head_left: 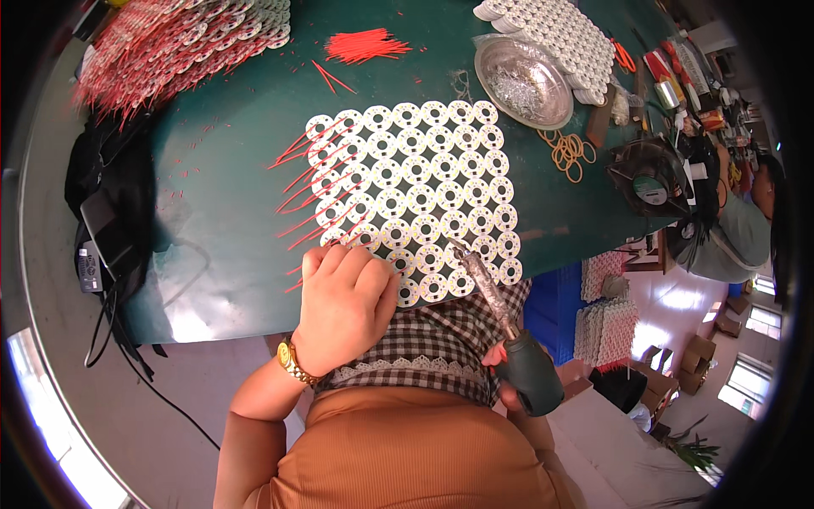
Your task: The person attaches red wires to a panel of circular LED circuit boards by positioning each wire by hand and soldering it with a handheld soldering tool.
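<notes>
Head view: left hand (343,301) curled on white round-disc panel (415,191); right hand (500,373) grips soldering iron (509,339).

Dark green worktable (220,195) filling upper view. Pale floor (170,399) showing below table edge. Daylight entering through windows (746,382) at lower right, glaring on floor. Cardboard boxes (708,339) sitting near windows. Blue crate (551,305) standing beneath table.

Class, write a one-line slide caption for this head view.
Left hand rests on a panel of round white boards with red wires, while the right hand holds a soldering iron over it.
</notes>
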Available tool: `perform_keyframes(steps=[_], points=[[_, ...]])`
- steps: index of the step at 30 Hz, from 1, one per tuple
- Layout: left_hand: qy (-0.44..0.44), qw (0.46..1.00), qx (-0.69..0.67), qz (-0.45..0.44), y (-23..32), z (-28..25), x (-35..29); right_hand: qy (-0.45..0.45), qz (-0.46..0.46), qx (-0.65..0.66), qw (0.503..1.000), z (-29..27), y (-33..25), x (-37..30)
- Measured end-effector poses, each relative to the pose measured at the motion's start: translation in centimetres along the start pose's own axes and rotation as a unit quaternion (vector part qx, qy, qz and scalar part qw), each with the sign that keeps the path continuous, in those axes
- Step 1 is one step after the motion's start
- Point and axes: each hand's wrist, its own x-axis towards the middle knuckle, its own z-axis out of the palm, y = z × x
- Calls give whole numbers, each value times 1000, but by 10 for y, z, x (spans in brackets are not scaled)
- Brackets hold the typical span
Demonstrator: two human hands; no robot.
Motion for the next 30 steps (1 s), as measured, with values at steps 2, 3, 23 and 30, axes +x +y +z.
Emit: perform_keyframes(steps=[2, 3, 23, 30], points=[[-5, 1000, 3, 1, 2, -2, 2, 31, -12, 65, 997, 4, 5, 2], [-3, 1000, 5, 2, 3, -4, 4, 53, -18, 63, 996, 7, 8, 3], [-100, 988, 82, 84, -175, -38, 173, 127, -63, 79, 987, 16, 37, -5], [-60, 988, 116, 82, -172, -27, 163, 119, -77, 33, 989, 17, 41, -2]])
